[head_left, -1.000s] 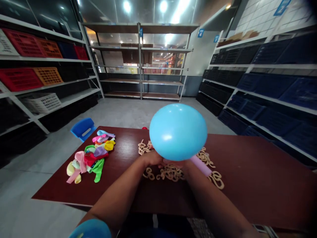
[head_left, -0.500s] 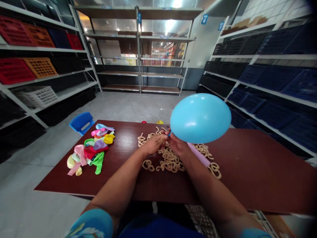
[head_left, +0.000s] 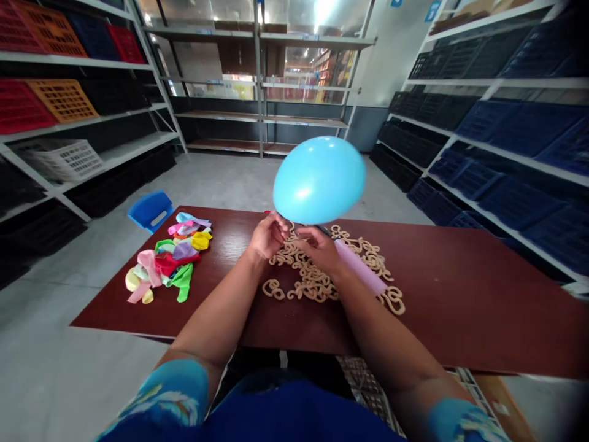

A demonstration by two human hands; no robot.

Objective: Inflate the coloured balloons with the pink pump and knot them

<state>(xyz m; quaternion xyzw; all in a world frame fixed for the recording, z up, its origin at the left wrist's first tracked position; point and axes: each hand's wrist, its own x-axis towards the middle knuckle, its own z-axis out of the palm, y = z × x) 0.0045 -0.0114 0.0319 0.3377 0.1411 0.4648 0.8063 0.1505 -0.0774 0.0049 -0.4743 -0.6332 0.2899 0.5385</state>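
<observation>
An inflated light-blue balloon point(head_left: 319, 179) stands above the table just beyond my hands, tilted with its lower left end toward my left fingers. My left hand point(head_left: 269, 237) pinches at that end, where the neck is mostly hidden. To its right, my right hand point(head_left: 318, 247) is partly curled, thumb and fingers apart, with nothing visible in it. Under and around both hands lie many beige curly pieces point(head_left: 315, 285). A lilac tube with a dark tip point(head_left: 361, 267) rests among them beside my right forearm.
On the dark red table point(head_left: 460, 294), a heap of limp coloured balloons point(head_left: 172, 264) lies at the left. A blue chair point(head_left: 151, 210) stands behind the left corner. Racks with crates point(head_left: 64, 98) line both sides, and a metal shelf unit point(head_left: 260, 110) stands at the back.
The blue balloon has swung left and slightly up. My hands, close together at its neck before, have moved apart, the left one going left. The view has tilted down a little.
</observation>
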